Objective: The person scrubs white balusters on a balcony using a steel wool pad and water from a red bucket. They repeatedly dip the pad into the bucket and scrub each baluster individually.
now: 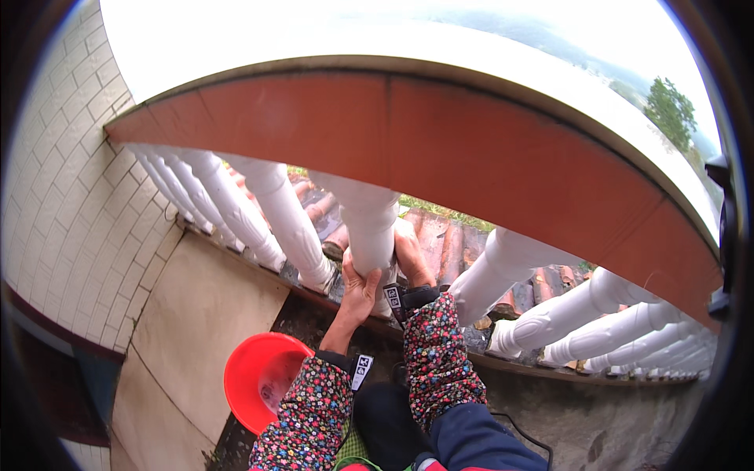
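Note:
A white baluster (370, 229) of a balcony railing stands before me, under a red-tiled handrail (459, 135). Low on its left side, my left hand (359, 291) grips it, thumb across the near face. My right hand (410, 253) reaches through the gap and curls around the right side of the same baluster; its fingertips are hidden behind the shaft. No cloth or tool shows in either hand. Floral sleeve covers (446, 353) run up both forearms, with black straps at the wrists. Left of my left forearm is a red bucket (238, 377) holding cloudy liquid, partly covered by the sleeve.
More white balusters (548, 327) line both sides. Beyond them lies a clay tile roof (439, 244). A white tiled wall (70, 224) bounds the left, above beige floor tiles (194, 329). A black cable (527, 433) hangs beside my right leg.

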